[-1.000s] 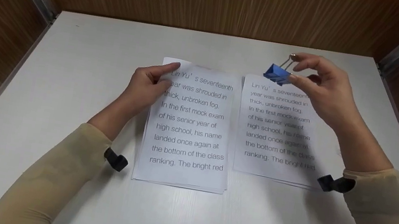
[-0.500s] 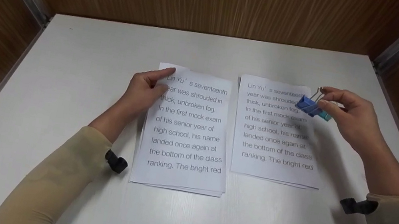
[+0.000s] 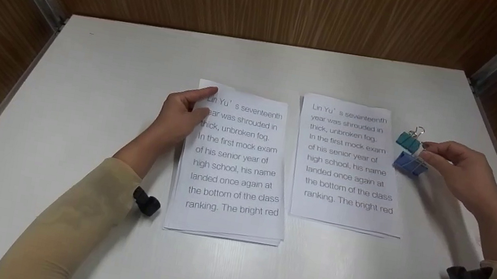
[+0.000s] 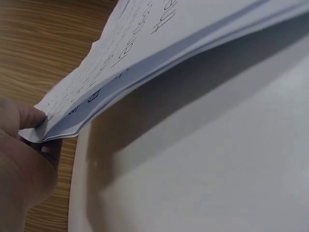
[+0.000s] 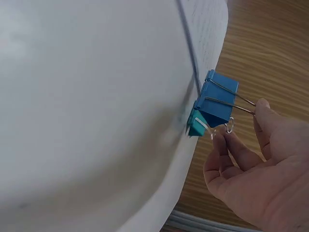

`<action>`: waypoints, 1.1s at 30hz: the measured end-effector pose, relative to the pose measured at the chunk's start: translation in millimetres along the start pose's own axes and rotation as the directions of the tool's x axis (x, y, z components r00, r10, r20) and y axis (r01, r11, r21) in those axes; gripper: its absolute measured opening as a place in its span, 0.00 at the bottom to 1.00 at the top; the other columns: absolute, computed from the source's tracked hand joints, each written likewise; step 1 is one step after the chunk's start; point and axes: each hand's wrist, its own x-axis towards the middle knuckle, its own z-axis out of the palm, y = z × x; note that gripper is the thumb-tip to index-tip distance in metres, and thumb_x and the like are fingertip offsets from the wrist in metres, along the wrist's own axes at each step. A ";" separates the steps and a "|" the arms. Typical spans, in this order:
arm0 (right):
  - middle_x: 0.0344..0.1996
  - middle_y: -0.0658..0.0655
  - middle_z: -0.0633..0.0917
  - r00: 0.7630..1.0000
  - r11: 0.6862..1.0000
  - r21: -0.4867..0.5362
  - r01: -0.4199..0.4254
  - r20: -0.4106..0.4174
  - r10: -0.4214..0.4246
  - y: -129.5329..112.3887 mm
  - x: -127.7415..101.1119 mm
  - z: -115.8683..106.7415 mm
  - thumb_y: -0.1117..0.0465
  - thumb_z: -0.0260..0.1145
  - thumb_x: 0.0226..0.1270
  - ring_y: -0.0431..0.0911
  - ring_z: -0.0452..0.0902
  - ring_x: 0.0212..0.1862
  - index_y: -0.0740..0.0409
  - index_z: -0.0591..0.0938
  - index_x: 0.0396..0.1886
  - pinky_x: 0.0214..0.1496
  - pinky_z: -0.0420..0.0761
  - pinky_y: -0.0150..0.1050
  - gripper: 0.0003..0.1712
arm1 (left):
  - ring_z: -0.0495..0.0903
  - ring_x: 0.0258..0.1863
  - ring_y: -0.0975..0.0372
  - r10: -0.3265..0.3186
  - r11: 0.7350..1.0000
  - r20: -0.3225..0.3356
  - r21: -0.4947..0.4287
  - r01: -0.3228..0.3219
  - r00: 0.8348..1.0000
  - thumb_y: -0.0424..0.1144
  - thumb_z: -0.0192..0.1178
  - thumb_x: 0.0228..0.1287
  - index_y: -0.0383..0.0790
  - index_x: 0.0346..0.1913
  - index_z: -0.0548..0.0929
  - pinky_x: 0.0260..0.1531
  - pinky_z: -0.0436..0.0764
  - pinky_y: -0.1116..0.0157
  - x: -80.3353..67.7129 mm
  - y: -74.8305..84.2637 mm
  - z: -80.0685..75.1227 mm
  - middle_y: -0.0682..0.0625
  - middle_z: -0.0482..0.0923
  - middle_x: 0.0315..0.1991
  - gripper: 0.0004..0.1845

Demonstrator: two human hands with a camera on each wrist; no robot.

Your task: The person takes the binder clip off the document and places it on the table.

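The person's right hand [image 3: 463, 170] pinches the wire handles of a blue binder clip [image 3: 409, 164] between thumb and fingertips, holding it low over the white tabletop [image 3: 84, 97], just right of the right-hand stack of printed pages [image 3: 350, 166]. A smaller teal binder clip [image 3: 408, 141] sits just beyond the blue one, close beside it; whether the two touch I cannot tell. The left hand [image 3: 179, 115] is at the upper left corner of the left stack of printed pages [image 3: 236, 168], thumb on top and fingers beneath, pinching that corner and lifting it slightly off the tabletop. The two stacks lie side by side, a narrow gap between them.
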 end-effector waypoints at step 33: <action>0.75 0.74 0.70 0.994 0.991 -0.132 0.017 -0.100 -0.031 -13.9 -8.3 0.1 0.35 0.55 0.81 0.73 0.68 0.71 0.61 0.69 0.79 0.67 0.73 0.71 0.43 | 0.54 0.83 0.55 -0.076 0.913 0.074 0.406 0.039 0.994 0.49 0.62 0.78 0.44 0.86 0.58 0.80 0.57 0.56 -7.4 11.2 -3.7 0.44 0.56 0.84 0.41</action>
